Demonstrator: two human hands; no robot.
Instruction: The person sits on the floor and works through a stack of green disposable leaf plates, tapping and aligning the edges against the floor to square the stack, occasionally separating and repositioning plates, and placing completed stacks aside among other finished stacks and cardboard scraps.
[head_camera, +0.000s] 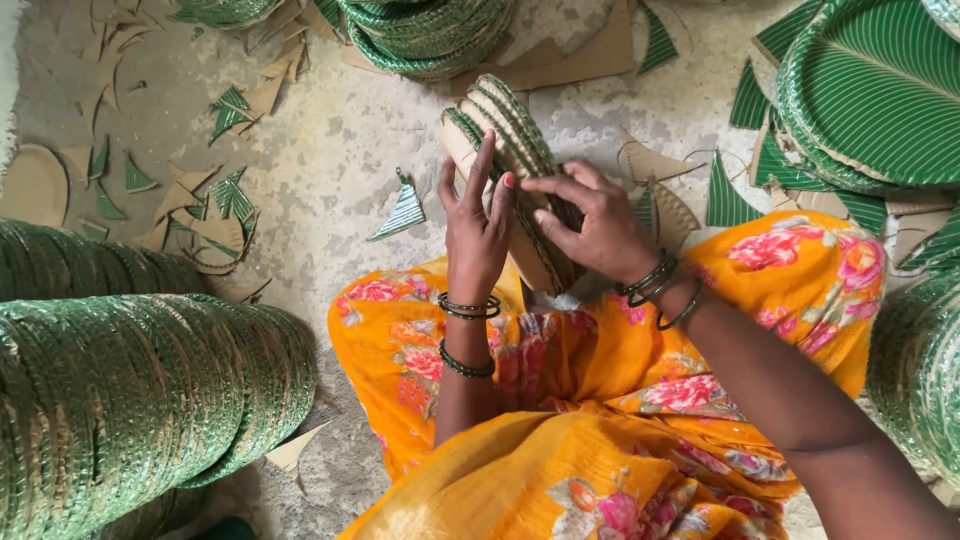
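A small stack of green-striped paper plates (510, 140) with brown cardboard backs stands on edge above my lap. My left hand (477, 228) presses flat against the stack's left side, fingers spread upward. My right hand (592, 222) grips the stack from the right, fingers curled over the plate edges. Dark bangles ring both wrists. My lap is covered by orange cloth with pink flowers (600, 420).
Long rolls of stacked green plates (130, 400) lie at the left. More plate stacks sit at the top (430, 30), the upper right (880, 90) and the right edge (920, 370). Green and brown offcuts (200, 200) litter the concrete floor (350, 150).
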